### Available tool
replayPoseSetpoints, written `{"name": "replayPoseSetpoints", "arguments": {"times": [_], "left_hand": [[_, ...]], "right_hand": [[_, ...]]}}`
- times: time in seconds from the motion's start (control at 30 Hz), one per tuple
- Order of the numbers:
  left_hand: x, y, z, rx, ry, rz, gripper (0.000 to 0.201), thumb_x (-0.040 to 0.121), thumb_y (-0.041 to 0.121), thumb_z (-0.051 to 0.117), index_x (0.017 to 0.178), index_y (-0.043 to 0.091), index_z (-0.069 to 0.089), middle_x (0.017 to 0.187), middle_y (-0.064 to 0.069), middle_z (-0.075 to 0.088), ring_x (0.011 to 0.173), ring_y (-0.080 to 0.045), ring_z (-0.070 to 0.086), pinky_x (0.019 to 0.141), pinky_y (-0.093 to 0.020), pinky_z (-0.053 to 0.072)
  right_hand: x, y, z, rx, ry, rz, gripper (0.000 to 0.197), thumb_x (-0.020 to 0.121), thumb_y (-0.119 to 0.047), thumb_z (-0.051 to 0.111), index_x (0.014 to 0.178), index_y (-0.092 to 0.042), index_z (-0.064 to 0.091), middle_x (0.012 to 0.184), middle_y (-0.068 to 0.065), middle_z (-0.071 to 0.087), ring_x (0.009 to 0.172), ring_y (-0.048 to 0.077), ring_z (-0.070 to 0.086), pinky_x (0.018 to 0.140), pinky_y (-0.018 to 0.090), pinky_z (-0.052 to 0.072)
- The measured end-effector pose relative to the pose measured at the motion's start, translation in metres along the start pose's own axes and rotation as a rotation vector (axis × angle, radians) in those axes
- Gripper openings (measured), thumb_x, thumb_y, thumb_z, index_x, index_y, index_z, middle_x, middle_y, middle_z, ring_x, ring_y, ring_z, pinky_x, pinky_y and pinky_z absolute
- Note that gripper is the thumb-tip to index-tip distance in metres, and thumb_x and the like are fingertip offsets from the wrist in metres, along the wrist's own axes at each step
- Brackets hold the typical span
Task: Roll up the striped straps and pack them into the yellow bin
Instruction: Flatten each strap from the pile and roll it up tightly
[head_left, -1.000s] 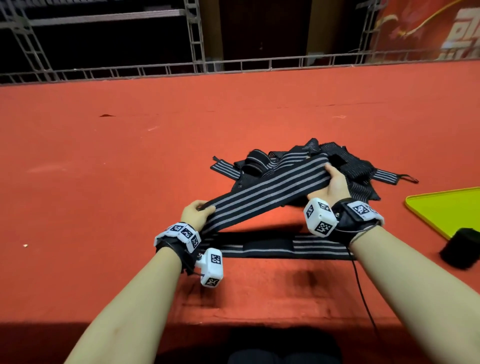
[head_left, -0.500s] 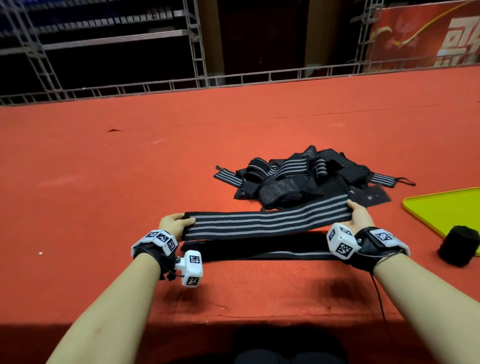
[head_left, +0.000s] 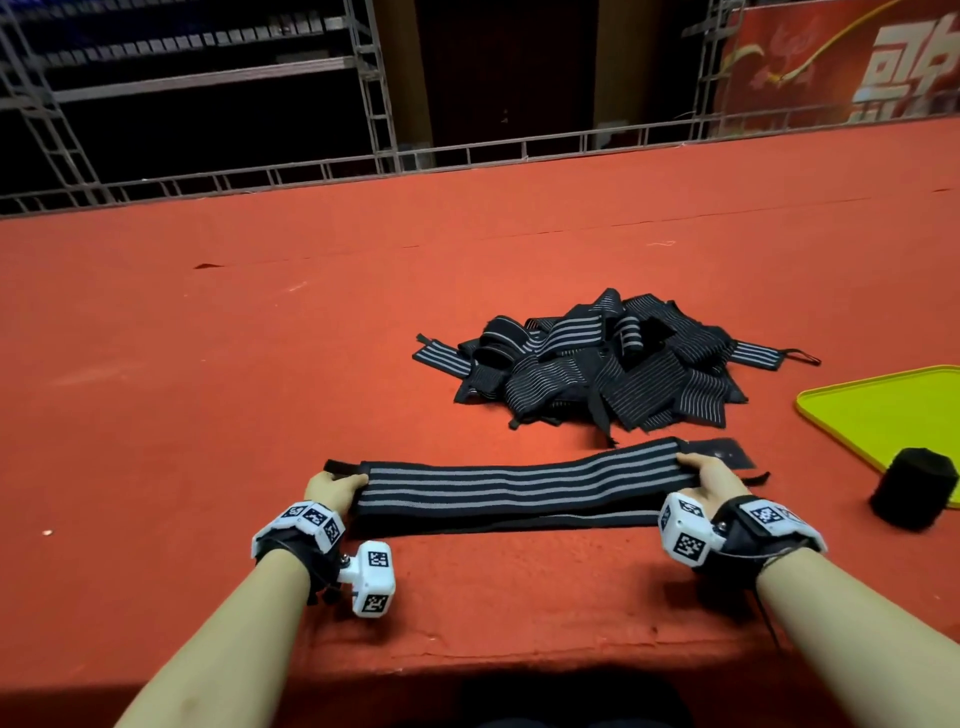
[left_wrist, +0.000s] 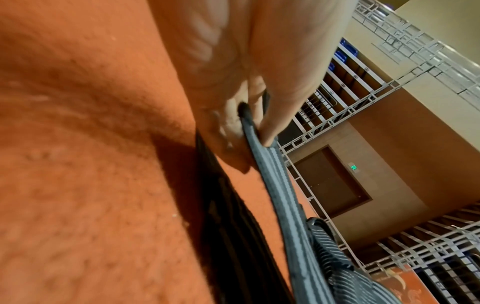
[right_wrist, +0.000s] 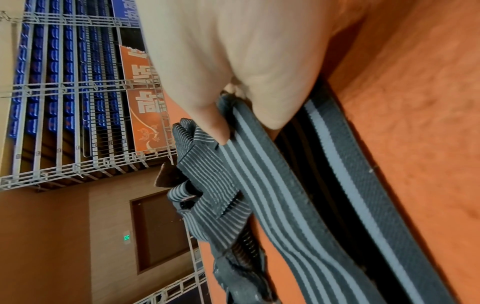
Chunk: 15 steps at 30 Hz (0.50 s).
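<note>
One striped strap (head_left: 519, 480) was stretched flat btwn both hands, running left-right just above the red worktop (head_left: 260, 364), near its front edge; left hand (head_left: 332, 488) pinched the strap's left end, thumb on top & fingers (left_wrist: 228, 123) curled under, per left wrist view; right hand (head_left: 711, 478) was clamped on the strap's right end, thumb pressing the striped face w/ fingers beneath, per right wrist view; both hands were well apart, the strap's full length btwn them; a second strap layer (head_left: 493, 522), mostly black w/ a thin stripe, lay directly under the held one, nearer the person, resting on the worktop; whether it belonged to the same strap folded back or was a separate one, couldn't tell.

Pile of loose striped straps (head_left: 597, 369) sat further back on the worktop, just beyond the right half of the held strap, tangled & overlapping; yellow bin (head_left: 883, 410) lay at the right edge of head view, well to the right of the right hand, partly cut off by the frame; a black rolled strap (head_left: 914, 488) stood upright at the bin's near corner, touching or overlapping its rim; metal truss railing (head_left: 467, 156) ran along the worktop's far edge.
</note>
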<state>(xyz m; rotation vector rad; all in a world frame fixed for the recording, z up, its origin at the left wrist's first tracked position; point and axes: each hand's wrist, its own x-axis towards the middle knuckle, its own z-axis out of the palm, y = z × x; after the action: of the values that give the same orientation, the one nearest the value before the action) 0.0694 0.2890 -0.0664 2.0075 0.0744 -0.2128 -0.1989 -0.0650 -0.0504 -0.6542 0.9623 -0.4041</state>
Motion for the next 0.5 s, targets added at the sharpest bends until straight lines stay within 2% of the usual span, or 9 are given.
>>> {"name": "replayPoseSetpoints", "arguments": {"times": [0.03, 0.13, 0.17, 0.2, 0.23, 0.3, 0.33, 0.4, 0.5], "left_hand": [[0.001, -0.004, 0.001, 0.025, 0.002, -0.017, 0.023, 0.082, 0.006, 0.067, 0.100, -0.008, 0.064, 0.098, -0.022, 0.067, 0.091, -0.035, 0.063, 0.083, -0.039, 0.050], [0.000, -0.011, 0.003, 0.120, -0.013, -0.043, 0.027, 0.085, 0.008, 0.066, 0.106, -0.009, 0.063, 0.106, -0.024, 0.066, 0.100, -0.037, 0.061, 0.082, -0.035, 0.046], [-0.002, -0.012, 0.004, 0.160, -0.014, -0.044, 0.029, 0.086, 0.009, 0.065, 0.108, -0.009, 0.062, 0.108, -0.024, 0.065, 0.102, -0.037, 0.061, 0.082, -0.034, 0.045], [-0.001, -0.013, 0.004, 0.198, -0.009, -0.042, 0.030, 0.086, 0.010, 0.064, 0.109, -0.009, 0.062, 0.109, -0.024, 0.065, 0.103, -0.037, 0.060, 0.083, -0.035, 0.044], [-0.002, -0.013, 0.004, 0.231, 0.001, -0.041, 0.031, 0.087, 0.011, 0.063, 0.110, -0.009, 0.062, 0.111, -0.025, 0.064, 0.104, -0.038, 0.059, 0.085, -0.036, 0.044], [-0.001, -0.010, 0.005, 0.279, 0.009, -0.048, 0.032, 0.087, 0.010, 0.062, 0.112, -0.010, 0.061, 0.113, -0.027, 0.063, 0.106, -0.039, 0.058, 0.087, -0.038, 0.043], [-0.001, -0.008, 0.006, 0.296, 0.006, -0.046, 0.032, 0.087, 0.009, 0.061, 0.112, -0.010, 0.060, 0.113, -0.028, 0.062, 0.106, -0.040, 0.058, 0.087, -0.038, 0.043], [-0.001, -0.004, 0.008, 0.317, -0.001, -0.035, 0.031, 0.088, 0.007, 0.059, 0.112, -0.012, 0.059, 0.114, -0.030, 0.061, 0.106, -0.041, 0.058, 0.086, -0.039, 0.043], [-0.003, 0.002, 0.007, 0.326, -0.001, -0.019, 0.031, 0.089, 0.006, 0.057, 0.114, -0.013, 0.057, 0.114, -0.030, 0.060, 0.107, -0.041, 0.057, 0.084, -0.038, 0.043]], "right_hand": [[0.002, 0.004, -0.001, -0.012, 0.001, 0.006, 0.016, 0.097, -0.016, 0.046, 0.089, -0.004, 0.053, 0.065, 0.017, 0.066, 0.046, 0.029, 0.065, 0.041, 0.034, 0.053], [0.015, 0.013, -0.010, 0.036, 0.026, -0.012, 0.024, 0.098, -0.018, 0.046, 0.115, -0.005, 0.054, 0.101, 0.017, 0.062, 0.086, 0.033, 0.063, 0.077, 0.047, 0.050], [0.023, 0.015, -0.014, 0.063, 0.059, -0.033, 0.026, 0.097, -0.020, 0.047, 0.118, -0.006, 0.054, 0.103, 0.016, 0.064, 0.091, 0.029, 0.063, 0.082, 0.044, 0.049], [0.029, 0.017, -0.016, 0.089, 0.082, -0.058, 0.023, 0.098, -0.022, 0.047, 0.114, -0.008, 0.056, 0.095, 0.012, 0.069, 0.086, 0.022, 0.066, 0.080, 0.038, 0.052], [0.030, 0.016, -0.017, 0.109, 0.106, -0.083, 0.017, 0.099, -0.022, 0.044, 0.102, -0.011, 0.057, 0.075, 0.004, 0.072, 0.070, 0.012, 0.068, 0.069, 0.028, 0.054], [0.027, 0.015, -0.017, 0.043, 0.180, -0.145, 0.026, 0.101, -0.019, 0.037, 0.075, -0.017, 0.042, 0.034, -0.012, 0.052, 0.032, -0.001, 0.051, 0.038, 0.013, 0.044], [0.026, 0.015, -0.018, -0.004, 0.205, -0.184, 0.031, 0.102, -0.018, 0.035, 0.071, -0.019, 0.036, 0.028, -0.013, 0.046, 0.026, -0.002, 0.045, 0.031, 0.012, 0.038], [0.032, 0.014, -0.022, -0.108, 0.235, -0.259, 0.033, 0.101, -0.017, 0.037, 0.069, -0.018, 0.035, 0.039, -0.003, 0.048, 0.022, 0.000, 0.041, 0.028, 0.011, 0.033], [0.037, 0.012, -0.022, -0.045, 0.309, -0.221, 0.033, 0.098, -0.019, 0.050, 0.068, -0.014, 0.038, 0.060, 0.002, 0.031, 0.019, 0.002, 0.030, 0.028, 0.009, 0.026]]}}
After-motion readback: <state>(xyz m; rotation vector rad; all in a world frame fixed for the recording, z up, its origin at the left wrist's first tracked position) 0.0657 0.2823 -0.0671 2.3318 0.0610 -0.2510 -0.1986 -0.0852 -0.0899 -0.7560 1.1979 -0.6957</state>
